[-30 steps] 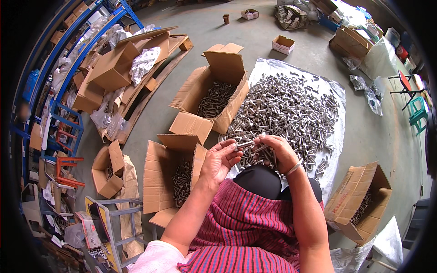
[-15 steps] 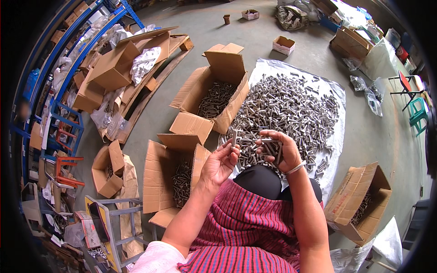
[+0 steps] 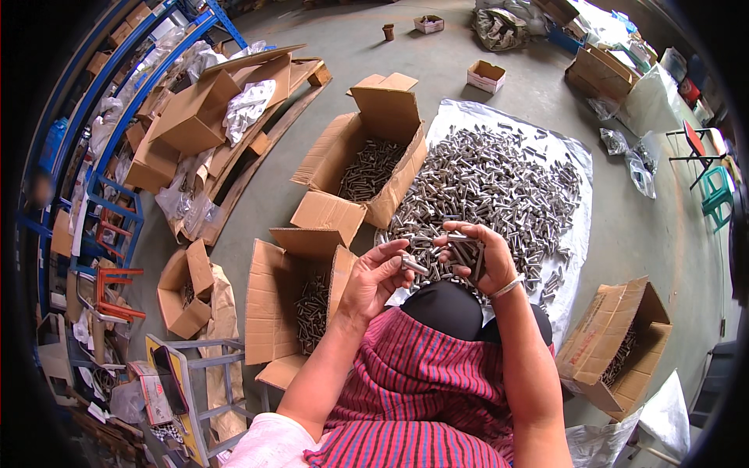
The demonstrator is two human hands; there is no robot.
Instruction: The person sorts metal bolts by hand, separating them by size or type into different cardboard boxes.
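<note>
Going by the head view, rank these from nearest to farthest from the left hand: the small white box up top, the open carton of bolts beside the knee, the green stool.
1. Open carton of bolts, just left of the left hand.
2. Small white box, far ahead.
3. Green stool, far right.

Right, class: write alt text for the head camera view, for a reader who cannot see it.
A seated person's left hand holds one metal bolt while the right hand grips a bunch of bolts, above a large bolt pile on a plastic sheet. Open cardboard boxes partly filled with bolts stand on the concrete floor.
</note>
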